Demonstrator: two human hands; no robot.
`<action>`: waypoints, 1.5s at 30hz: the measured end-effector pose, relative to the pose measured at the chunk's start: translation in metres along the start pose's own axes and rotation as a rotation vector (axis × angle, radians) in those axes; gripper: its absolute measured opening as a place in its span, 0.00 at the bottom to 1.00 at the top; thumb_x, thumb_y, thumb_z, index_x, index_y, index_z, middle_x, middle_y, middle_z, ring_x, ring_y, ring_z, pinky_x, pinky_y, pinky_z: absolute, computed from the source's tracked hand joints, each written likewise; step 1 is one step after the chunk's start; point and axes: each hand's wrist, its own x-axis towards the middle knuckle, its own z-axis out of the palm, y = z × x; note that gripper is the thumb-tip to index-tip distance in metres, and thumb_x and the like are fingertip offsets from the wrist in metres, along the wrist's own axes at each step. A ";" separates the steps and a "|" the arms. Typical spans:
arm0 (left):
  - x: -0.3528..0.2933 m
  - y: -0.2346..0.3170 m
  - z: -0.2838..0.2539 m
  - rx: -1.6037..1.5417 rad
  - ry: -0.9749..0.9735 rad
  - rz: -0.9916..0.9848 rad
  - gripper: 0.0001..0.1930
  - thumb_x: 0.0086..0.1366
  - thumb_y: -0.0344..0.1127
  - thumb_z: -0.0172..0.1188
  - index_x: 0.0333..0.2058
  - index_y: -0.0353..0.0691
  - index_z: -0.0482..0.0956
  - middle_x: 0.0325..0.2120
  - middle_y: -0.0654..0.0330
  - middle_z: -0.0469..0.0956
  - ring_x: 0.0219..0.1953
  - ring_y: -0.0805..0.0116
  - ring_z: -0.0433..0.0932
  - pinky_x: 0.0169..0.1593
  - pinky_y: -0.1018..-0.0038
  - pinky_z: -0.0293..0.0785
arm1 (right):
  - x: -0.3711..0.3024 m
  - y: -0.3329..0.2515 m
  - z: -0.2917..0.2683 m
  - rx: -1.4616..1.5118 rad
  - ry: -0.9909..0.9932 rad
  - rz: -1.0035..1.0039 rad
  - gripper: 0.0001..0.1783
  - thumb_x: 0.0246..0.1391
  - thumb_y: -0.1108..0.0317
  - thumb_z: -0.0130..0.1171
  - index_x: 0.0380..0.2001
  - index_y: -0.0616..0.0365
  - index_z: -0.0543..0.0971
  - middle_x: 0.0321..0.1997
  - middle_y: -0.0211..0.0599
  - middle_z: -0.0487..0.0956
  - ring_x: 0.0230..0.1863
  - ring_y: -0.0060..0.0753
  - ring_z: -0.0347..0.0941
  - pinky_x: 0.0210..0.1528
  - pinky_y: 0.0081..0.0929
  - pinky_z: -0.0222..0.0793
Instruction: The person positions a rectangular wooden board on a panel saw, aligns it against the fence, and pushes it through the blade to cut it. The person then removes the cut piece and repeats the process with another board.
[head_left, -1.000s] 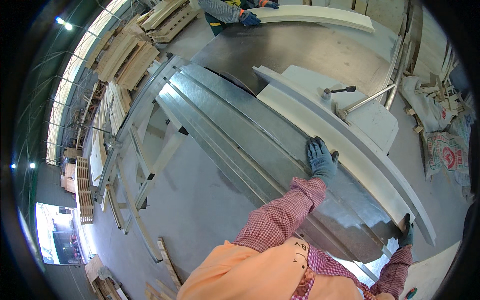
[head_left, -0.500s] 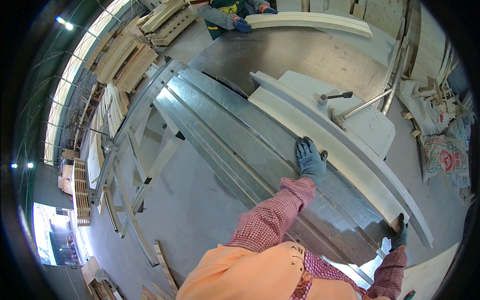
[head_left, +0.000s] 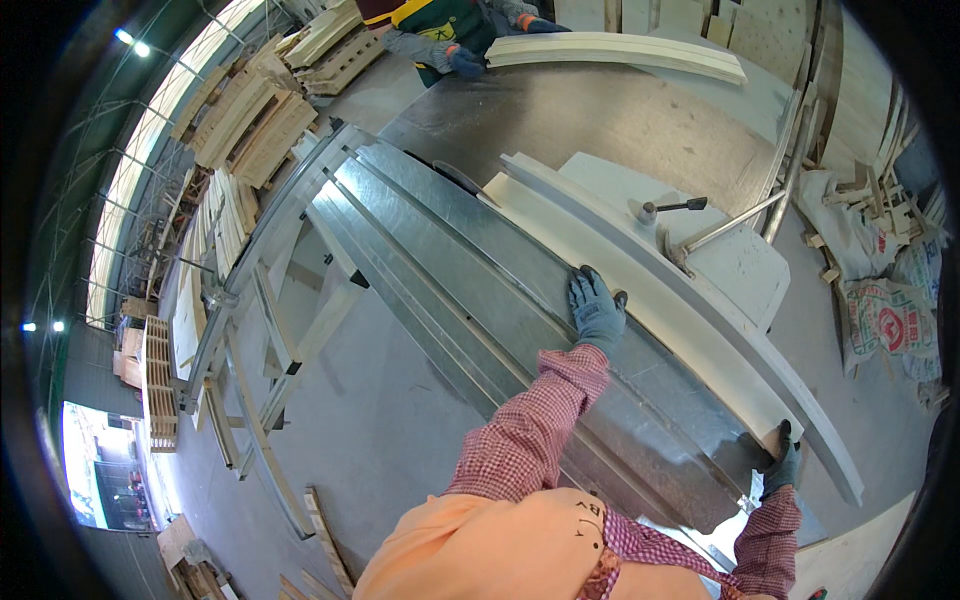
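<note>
A long pale wooden board [head_left: 650, 315] lies on the metal saw table [head_left: 480, 265], along the light grey fence [head_left: 720, 305]. My left hand [head_left: 599, 308], in a grey-blue glove with dark fingertips, rests flat with fingers stretched forward and its thumb side against the board's left edge. At the board's near end, my right hand [head_left: 783, 462] in a matching glove is closed round the end corner. The board's far end reaches beside a dark saw blade [head_left: 458, 178], which is partly hidden.
Across the table a co-worker's gloved hand [head_left: 464, 61] touches stacked pale strips [head_left: 620, 52]. A clamp lever [head_left: 682, 205] and a metal bar [head_left: 735, 220] stand right of the fence. Stacked wood [head_left: 250, 120] lies far left; sacks [head_left: 890, 310] sit at right.
Both my hands and the board have moved forward and left along the fence, bringing the board's far end closer to the blade. The co-worker's hands and strips have shifted slightly.
</note>
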 end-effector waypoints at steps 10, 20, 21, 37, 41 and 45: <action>0.030 -0.023 -0.001 -0.042 0.128 -0.041 0.43 0.65 0.49 0.53 0.65 0.23 0.45 0.65 0.31 0.49 0.68 0.36 0.49 0.70 0.53 0.43 | 0.005 0.017 0.055 0.040 0.083 -0.005 0.32 0.48 0.53 0.71 0.50 0.63 0.72 0.42 0.39 0.77 0.39 0.37 0.76 0.37 0.36 0.77; -0.043 0.034 -0.008 -0.198 -0.018 0.047 0.47 0.63 0.48 0.56 0.66 0.22 0.40 0.67 0.32 0.41 0.69 0.35 0.43 0.70 0.51 0.39 | 0.012 0.028 0.117 -0.058 0.054 -0.008 0.30 0.49 0.52 0.70 0.49 0.59 0.74 0.43 0.35 0.78 0.38 0.36 0.77 0.37 0.34 0.77; -0.035 0.028 -0.006 -0.163 -0.010 0.027 0.47 0.63 0.48 0.56 0.66 0.22 0.40 0.67 0.32 0.41 0.69 0.35 0.43 0.70 0.52 0.39 | 0.013 0.028 0.127 -0.105 0.069 0.016 0.30 0.49 0.51 0.70 0.49 0.58 0.74 0.43 0.35 0.78 0.38 0.35 0.77 0.38 0.34 0.77; 0.038 -0.034 -0.011 -0.092 0.026 -0.035 0.47 0.62 0.49 0.57 0.67 0.25 0.40 0.68 0.35 0.42 0.70 0.39 0.42 0.71 0.56 0.39 | 0.009 0.027 0.202 -0.235 -0.254 0.159 0.22 0.56 0.49 0.62 0.38 0.59 0.79 0.34 0.34 0.79 0.29 0.28 0.75 0.29 0.29 0.75; 0.052 -0.031 -0.021 -0.069 -0.025 -0.058 0.47 0.63 0.49 0.57 0.67 0.25 0.40 0.68 0.35 0.42 0.70 0.39 0.43 0.71 0.55 0.39 | -0.002 0.017 0.223 -0.206 -0.294 0.151 0.23 0.56 0.51 0.63 0.41 0.62 0.78 0.34 0.36 0.79 0.28 0.32 0.75 0.26 0.29 0.74; 0.067 -0.052 -0.023 -0.108 0.035 -0.058 0.47 0.62 0.47 0.57 0.67 0.25 0.39 0.67 0.34 0.44 0.69 0.39 0.45 0.71 0.54 0.40 | -0.009 0.020 0.252 -0.170 -0.225 0.137 0.21 0.56 0.52 0.63 0.41 0.61 0.78 0.36 0.36 0.79 0.30 0.31 0.75 0.27 0.28 0.77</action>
